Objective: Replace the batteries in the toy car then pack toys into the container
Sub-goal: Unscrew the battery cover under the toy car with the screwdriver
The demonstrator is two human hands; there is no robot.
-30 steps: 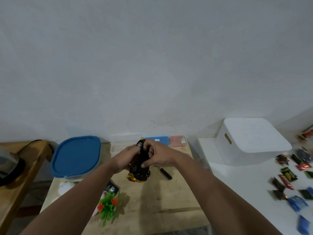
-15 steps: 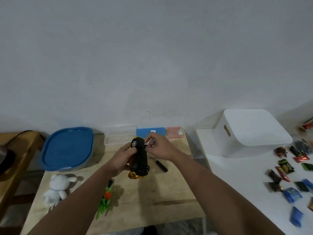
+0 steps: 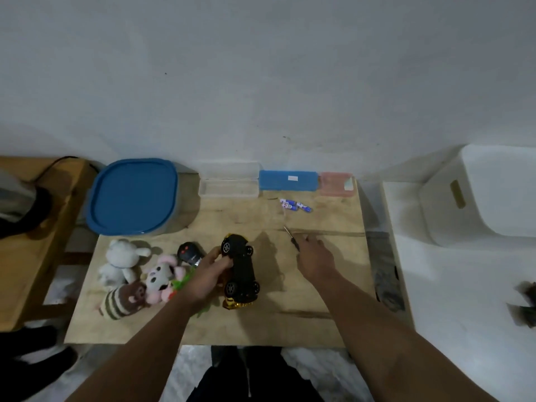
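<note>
While the left hand (image 3: 209,274) grips the toy car (image 3: 241,271) by its side, fingers wrapped around the body, the car is turned underside up with its four wheels showing, held just above the middle of the wooden table (image 3: 333,285). The right hand (image 3: 316,258) is apart from the car, to its right, with loosely spread fingers reaching over a small screwdriver (image 3: 291,237); whether the fingers touch the screwdriver's handle I cannot tell. A few batteries (image 3: 294,205) lie near the far right corner of the table, well beyond both hands. At the far left corner stands the container (image 3: 132,195), its blue lid on. Along the far edge sit a clear case (image 3: 229,182), a blue case (image 3: 287,180) and a pink case (image 3: 337,184). Near the left edge lie a white plush (image 3: 120,261), a striped plush (image 3: 121,300) and a pink-and-white plush (image 3: 161,278), with a black remote (image 3: 189,252) just behind the left hand.
</note>
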